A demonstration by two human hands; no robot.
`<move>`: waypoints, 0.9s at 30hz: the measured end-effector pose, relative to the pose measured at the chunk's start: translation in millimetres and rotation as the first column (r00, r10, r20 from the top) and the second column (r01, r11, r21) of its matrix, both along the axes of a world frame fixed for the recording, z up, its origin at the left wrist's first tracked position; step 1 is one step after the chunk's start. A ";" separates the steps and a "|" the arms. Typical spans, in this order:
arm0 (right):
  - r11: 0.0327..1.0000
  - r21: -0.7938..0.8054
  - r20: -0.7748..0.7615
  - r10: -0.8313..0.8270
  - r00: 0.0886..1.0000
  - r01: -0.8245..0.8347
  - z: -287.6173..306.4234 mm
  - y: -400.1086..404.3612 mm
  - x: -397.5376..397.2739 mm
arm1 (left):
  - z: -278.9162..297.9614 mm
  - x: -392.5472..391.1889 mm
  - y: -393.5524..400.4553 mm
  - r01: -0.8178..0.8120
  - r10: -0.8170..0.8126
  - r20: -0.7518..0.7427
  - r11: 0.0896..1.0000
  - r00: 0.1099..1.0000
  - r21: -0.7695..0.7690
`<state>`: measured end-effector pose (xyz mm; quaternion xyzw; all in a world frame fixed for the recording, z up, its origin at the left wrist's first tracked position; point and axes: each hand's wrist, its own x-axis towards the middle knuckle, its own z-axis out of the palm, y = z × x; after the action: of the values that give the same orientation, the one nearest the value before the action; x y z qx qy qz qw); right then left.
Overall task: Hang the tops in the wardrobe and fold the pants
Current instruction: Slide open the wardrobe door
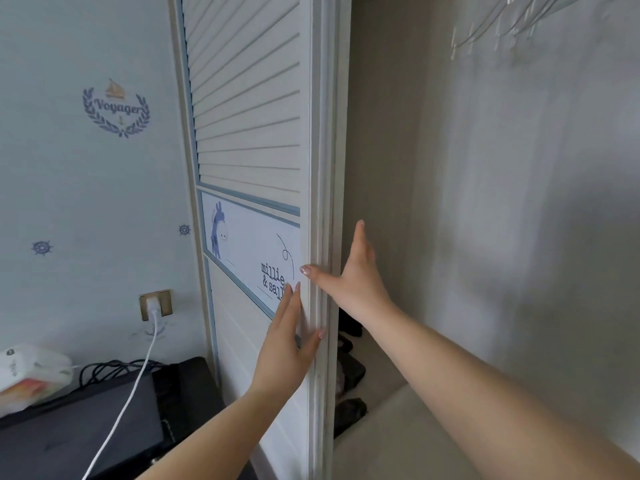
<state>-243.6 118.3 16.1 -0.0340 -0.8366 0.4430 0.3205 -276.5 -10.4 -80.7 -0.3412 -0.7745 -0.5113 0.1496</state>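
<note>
A white sliding wardrobe door (249, 140) with horizontal slats and a cartoon panel fills the middle. My left hand (287, 344) lies flat against the door's front, fingers straight, thumb on the door's edge. My right hand (353, 271) is on the door's right edge with straight fingers, its thumb across the front of the frame and its fingers reaching into the opening. To the right the wardrobe interior (485, 237) stands open, with several pale hangers (498, 26) at the top right. No tops or pants are in view.
Dark items (349, 372) sit low inside the wardrobe beside a pale shelf surface (398, 438). At lower left a dark unit (76, 417) carries cables, a white charger cord (138, 375) from a wall socket (156, 304), and a white box (31, 372).
</note>
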 end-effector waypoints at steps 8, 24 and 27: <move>0.997 -0.060 0.009 0.047 0.999 -0.047 -5.9 -1.4 -27.5 | -0.2 -18.4 -2.7 -0.037 0.037 0.016 0.999 0.999 0.000; 0.991 -0.098 -0.005 0.089 0.996 -0.089 -8.1 -8.8 -14.5 | 1.6 -12.3 -3.7 -0.056 0.045 0.137 0.995 0.989 0.077; 0.998 0.039 -0.078 0.058 0.995 -0.055 -11.2 -13.1 6.1 | -1.2 1.8 -17.4 -0.117 0.049 0.291 0.968 0.956 0.224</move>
<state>-237.5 105.1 5.0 0.0129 -0.8318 0.4374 0.3414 -274.7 -27.8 -81.9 -0.2112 -0.7346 -0.6372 0.0987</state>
